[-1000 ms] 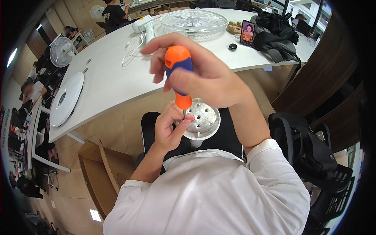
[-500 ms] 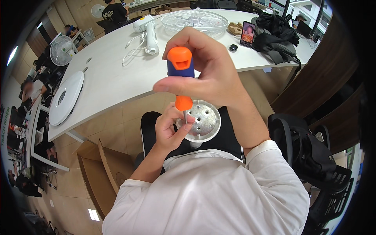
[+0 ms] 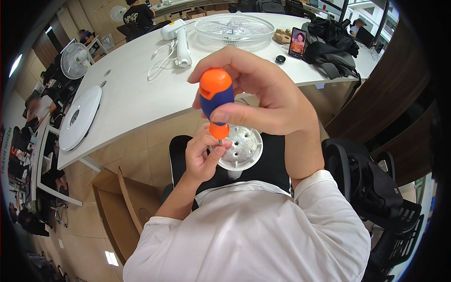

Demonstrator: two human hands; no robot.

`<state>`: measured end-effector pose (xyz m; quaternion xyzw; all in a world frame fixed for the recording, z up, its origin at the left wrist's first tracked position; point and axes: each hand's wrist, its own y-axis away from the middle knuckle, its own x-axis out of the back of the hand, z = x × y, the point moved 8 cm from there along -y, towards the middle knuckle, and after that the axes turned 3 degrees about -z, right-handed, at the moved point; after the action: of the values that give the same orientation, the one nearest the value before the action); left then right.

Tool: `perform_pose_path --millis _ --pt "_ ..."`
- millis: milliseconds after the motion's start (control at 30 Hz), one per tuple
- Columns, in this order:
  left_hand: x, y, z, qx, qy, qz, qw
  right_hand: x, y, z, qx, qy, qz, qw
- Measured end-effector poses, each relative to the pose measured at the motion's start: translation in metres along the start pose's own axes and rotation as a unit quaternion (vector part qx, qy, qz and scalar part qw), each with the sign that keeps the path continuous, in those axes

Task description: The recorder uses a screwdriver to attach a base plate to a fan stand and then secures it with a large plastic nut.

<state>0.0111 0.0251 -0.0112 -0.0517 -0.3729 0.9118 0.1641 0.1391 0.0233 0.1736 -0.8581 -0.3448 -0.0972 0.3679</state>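
My right hand (image 3: 268,101) is closed round the handle of a screwdriver (image 3: 217,96), which is orange with a blue band. The tool stands nearly upright, its short metal shaft pointing down. With thumb and fingers, my left hand (image 3: 203,155) pinches the shaft near its lower end; the tip is hidden behind the fingertips. Under both hands, between my thighs, is a white round fan part (image 3: 251,162) with a grey metal plate (image 3: 244,145) set in it. Several holes show in the plate. The left fingers lie over its left side.
Ahead is a white table (image 3: 136,103) bearing a fan motor head with a cord (image 3: 182,47), a fan guard (image 3: 235,30), a phone (image 3: 297,42) and a dark bag (image 3: 331,51). A white round base (image 3: 82,117) lies at its left end. An open cardboard box (image 3: 110,202) stands at lower left.
My right hand and the screwdriver handle have moved down, and the handle has turned and now tilts a little. My left hand keeps its pinch in nearly the same place.
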Motion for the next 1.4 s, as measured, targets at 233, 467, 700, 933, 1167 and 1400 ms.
perform_pose_path --millis 233,467,700,933,1167,1400 --pt "0.002 0.004 -0.001 0.02 -0.038 -0.006 0.999 -0.001 0.0 -0.001 0.043 0.149 0.061 0.986" --pt "0.001 -0.003 0.007 -0.031 -0.049 -0.018 0.998 -0.014 0.005 0.006 0.035 -0.161 -0.045 0.985" --pt "0.001 0.004 -0.001 -0.016 -0.067 -0.026 0.997 -0.003 0.008 0.0 -0.008 -0.023 0.021 0.999" --pt "-0.003 0.006 0.01 -0.004 0.001 0.028 1.0 0.007 0.008 0.001 0.059 0.198 0.19 0.96" --pt "-0.005 0.009 0.004 0.007 0.001 0.032 0.999 -0.012 0.002 0.01 -0.023 -0.122 0.098 0.987" --pt "-0.003 0.005 0.006 -0.016 -0.005 0.039 0.999 -0.009 0.005 0.009 -0.057 -0.195 0.03 0.979"
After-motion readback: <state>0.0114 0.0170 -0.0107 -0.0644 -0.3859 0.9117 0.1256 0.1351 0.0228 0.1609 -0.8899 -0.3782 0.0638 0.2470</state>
